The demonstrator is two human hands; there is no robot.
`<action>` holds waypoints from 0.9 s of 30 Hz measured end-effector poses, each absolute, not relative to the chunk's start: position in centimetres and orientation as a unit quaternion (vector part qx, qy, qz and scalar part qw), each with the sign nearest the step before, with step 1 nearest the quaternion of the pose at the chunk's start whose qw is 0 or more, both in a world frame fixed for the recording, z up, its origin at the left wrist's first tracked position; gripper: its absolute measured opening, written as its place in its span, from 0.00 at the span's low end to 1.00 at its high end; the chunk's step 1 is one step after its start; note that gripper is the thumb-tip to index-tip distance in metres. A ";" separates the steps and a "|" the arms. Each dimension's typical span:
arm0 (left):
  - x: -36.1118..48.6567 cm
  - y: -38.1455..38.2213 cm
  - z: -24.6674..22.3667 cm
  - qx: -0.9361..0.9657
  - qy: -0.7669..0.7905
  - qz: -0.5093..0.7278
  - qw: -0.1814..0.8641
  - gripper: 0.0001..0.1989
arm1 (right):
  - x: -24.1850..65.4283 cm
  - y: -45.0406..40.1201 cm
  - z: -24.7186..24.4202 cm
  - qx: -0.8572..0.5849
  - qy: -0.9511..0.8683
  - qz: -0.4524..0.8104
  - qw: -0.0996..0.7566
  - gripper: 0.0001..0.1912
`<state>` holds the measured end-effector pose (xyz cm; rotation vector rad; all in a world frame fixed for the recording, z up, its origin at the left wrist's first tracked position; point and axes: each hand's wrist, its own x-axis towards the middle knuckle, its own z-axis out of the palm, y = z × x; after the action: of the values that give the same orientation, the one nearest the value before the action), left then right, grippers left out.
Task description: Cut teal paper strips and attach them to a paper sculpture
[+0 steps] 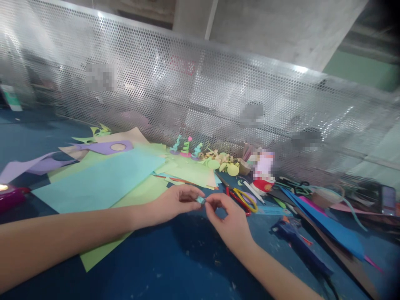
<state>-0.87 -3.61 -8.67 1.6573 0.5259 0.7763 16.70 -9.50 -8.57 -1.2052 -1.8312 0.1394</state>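
A small light-blue paper piece [201, 200], seemingly rolled or folded, is between my two hands above the blue table. My left hand [171, 205] pinches it with thumb and fingers. From the other side, the thumb and index finger of my right hand [229, 221] close together at its right end. Motion blur hides the piece's finer shape. Under my left forearm lie a light-blue paper sheet [106, 181] and green paper sheets [103, 252]. Just beyond my right hand are scissors with yellow handles [246, 200].
Small paper spiral figures [186, 146] stand before the perforated metal screen [150, 79]. Yellow paper cutouts [231, 167], a red-and-white cup [263, 183], and a dark blue glue gun [300, 243] lie rightward. Purple paper strips [104, 147] and a magenta object [14, 198] are left.
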 end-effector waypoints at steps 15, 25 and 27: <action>-0.7 -3.7 -8.8 0.681 0.199 0.334 0.621 0.09 | 16.8 -9.5 -8.0 -0.462 -0.761 0.051 0.452 0.05; -0.8 -4.3 -8.6 0.707 0.223 0.327 0.586 0.08 | 16.7 -9.5 -8.4 -0.460 -0.760 0.040 0.457 0.06; -0.9 -4.4 -8.5 0.717 0.229 0.327 0.571 0.07 | 16.7 -9.5 -8.3 -0.461 -0.762 0.036 0.454 0.06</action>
<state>-0.87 -4.41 -8.52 1.6820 0.5371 0.7667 16.70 -9.50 -8.34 -1.1382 -1.8797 0.0900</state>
